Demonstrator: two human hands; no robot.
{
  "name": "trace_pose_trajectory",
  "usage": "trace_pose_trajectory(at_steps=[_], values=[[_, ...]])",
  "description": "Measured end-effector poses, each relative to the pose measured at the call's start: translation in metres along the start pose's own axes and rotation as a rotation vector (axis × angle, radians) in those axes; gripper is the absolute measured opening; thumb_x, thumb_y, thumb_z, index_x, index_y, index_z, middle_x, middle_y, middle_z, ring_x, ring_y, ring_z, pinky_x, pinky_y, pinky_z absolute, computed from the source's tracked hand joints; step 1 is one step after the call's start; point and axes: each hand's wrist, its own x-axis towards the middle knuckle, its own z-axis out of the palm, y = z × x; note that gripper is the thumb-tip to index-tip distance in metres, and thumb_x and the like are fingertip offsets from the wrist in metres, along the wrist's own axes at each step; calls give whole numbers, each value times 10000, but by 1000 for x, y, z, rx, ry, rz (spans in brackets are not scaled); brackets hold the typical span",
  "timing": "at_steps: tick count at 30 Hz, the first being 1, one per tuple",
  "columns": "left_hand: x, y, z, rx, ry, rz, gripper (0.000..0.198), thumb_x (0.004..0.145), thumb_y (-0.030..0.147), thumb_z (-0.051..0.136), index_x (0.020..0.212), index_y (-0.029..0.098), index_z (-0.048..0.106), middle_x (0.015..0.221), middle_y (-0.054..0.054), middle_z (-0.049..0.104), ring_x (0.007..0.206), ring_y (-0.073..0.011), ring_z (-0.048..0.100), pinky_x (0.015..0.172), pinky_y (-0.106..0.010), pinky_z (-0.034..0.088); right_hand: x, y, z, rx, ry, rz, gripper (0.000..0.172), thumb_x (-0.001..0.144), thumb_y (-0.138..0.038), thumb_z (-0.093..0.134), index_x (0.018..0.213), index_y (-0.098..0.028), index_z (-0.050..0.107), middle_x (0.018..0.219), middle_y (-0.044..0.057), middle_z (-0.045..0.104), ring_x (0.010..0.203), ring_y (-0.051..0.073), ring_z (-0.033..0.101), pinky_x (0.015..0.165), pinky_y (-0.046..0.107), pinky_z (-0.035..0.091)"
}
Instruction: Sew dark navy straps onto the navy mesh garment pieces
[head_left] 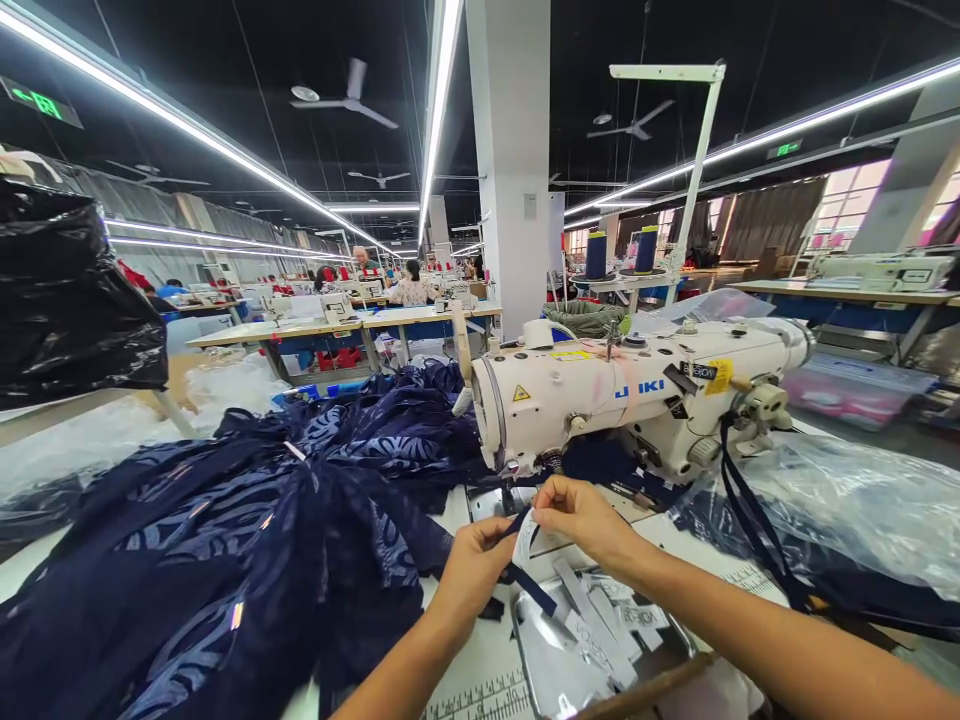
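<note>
In front of the sewing machine's needle area, my two hands are close together. My left hand (474, 565) pinches a narrow navy strap (534, 592), whose end hangs below the fingers. A white printed label (525, 543) lies against the strap between both hands. The fingers of my right hand (574, 512) are closed on the label's upper end; whether they also grip the strap cannot be seen. Below the hands, a shiny metal tray (546, 668) holds several loose white labels (600, 640). Behind them stands the white sewing machine (555, 405), its needle mostly hidden.
A large heap of navy patterned garments (262, 530) covers the left side. Clear plastic bags (840, 500) and a hanging dark strap (739, 500) lie at the right. Dark thread cones (596, 256) stand behind the machine. A black plastic bag (67, 300) is at far left; people work farther back.
</note>
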Motion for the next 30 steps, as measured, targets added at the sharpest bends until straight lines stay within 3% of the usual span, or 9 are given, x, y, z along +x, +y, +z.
trace_pose_trajectory(at_steps=[6, 12, 24, 30], values=[[-2, 2, -1, -57, -45, 8, 406, 542, 532, 690, 588, 130, 659, 550, 13, 534, 524, -88, 423, 508, -196, 325, 3, 4, 0, -63, 52, -31, 177, 562, -265, 643, 566, -181, 488, 564, -50, 491, 555, 100, 424, 564, 248, 330], [-3, -4, 3, -45, 54, 29, 280, 512, 397, 743, 631, 148, 696, 596, 10, 588, 564, -96, 467, 571, -204, 351, -2, 7, 4, -48, 47, -43, 146, 572, -246, 607, 580, -180, 476, 577, -51, 474, 562, 100, 416, 564, 248, 322], [-4, -4, 3, -52, 0, -17, 286, 491, 395, 760, 594, 140, 680, 560, 20, 545, 544, -88, 429, 566, -208, 333, -9, -4, 1, -16, -13, 29, 223, 549, -279, 659, 642, -186, 479, 568, -66, 438, 548, 88, 379, 553, 240, 298], [-3, -2, 4, -57, -4, -47, 269, 491, 383, 765, 566, 145, 664, 542, 30, 539, 530, -76, 407, 541, -193, 311, -7, 3, -2, 2, 2, 28, 228, 556, -296, 665, 643, -187, 484, 562, -65, 437, 545, 88, 379, 539, 236, 301]])
